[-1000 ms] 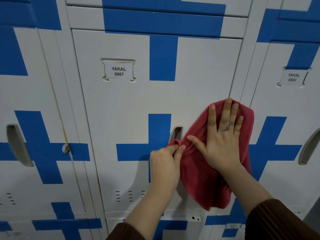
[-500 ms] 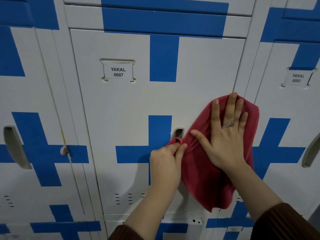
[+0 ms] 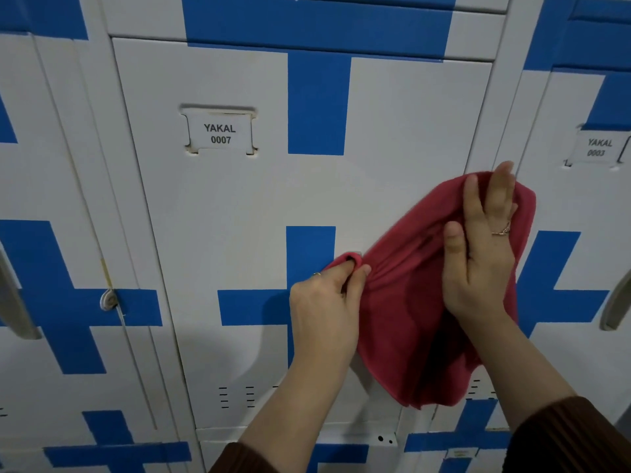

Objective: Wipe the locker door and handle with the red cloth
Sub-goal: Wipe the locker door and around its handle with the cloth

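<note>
Your right hand (image 3: pixel 481 268) has turned from flat and wide-spread to nearly edge-on against the red cloth (image 3: pixel 403 302), its fingers (image 3: pixel 500 196) now straight and drawn close together, the thumb lifted apart, a ring (image 3: pixel 501 230) on one finger. The cloth has bunched into folds beside that hand and has slid over the handle, which showed just above your left thumb half a second ago and is now hidden. Your left hand (image 3: pixel 324 302) keeps its place near the middle of the locker door (image 3: pixel 222 216), with its fingers (image 3: pixel 345 273) pinching a rolled corner of the cloth against the blue cross (image 3: pixel 252 307) painted there. From that pinch the cloth spreads across the door's right edge, and its lower end hangs about level with the vent slots (image 3: pixel 236 397). Above your hands the door carries a white label (image 3: pixel 220 133) reading "YAKAL 0007". The locker to the right bears a blurred label (image 3: pixel 596 147) reading "YAKAL 0003" and a grey pull (image 3: pixel 618 302) at the frame's edge. On the left, a small metal latch (image 3: pixel 108 299) sits at the next door's edge. Brown ribbed sleeves (image 3: pixel 573 438) cover both forearms at the bottom of the view.
</note>
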{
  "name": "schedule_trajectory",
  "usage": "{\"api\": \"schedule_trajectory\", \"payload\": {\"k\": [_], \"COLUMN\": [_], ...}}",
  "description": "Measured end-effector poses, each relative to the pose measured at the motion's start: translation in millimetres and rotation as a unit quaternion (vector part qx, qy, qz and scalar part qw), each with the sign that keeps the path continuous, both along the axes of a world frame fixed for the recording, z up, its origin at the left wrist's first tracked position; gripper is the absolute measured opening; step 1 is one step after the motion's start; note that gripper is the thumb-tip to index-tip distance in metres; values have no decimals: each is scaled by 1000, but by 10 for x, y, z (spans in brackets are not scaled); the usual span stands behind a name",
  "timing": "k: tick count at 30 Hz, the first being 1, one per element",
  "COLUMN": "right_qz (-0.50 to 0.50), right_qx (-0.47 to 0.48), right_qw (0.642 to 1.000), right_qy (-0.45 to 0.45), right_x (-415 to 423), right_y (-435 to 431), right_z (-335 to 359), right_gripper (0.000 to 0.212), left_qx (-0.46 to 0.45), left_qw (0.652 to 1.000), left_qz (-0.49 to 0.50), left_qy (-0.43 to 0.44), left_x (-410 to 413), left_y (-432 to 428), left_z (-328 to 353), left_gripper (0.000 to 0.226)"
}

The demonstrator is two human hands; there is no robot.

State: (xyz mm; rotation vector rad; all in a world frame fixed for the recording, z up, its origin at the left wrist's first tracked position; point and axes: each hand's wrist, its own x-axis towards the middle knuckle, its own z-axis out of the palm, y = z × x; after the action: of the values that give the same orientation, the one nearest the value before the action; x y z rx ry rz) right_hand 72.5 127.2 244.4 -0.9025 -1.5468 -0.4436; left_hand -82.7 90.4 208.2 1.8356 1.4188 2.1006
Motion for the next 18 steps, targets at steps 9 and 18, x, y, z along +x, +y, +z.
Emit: {"api": "schedule_trajectory", "payload": {"k": [9, 18], "right_qz": [-169, -185], "right_qx": [-83, -95], "right_qw": [979, 975], "right_qy": [-84, -80], "right_x": [-249, -294], "right_y": [-40, -51], "right_z": [-224, -222], "right_gripper": [64, 67], "left_qx": [-113, -33], "left_qw": [991, 997], "left_qz": [-17, -6], "left_qy": [65, 65], "left_x": [-43, -37], "left_y": [-48, 29], "left_z": [-327, -12], "left_gripper": [31, 27]}}
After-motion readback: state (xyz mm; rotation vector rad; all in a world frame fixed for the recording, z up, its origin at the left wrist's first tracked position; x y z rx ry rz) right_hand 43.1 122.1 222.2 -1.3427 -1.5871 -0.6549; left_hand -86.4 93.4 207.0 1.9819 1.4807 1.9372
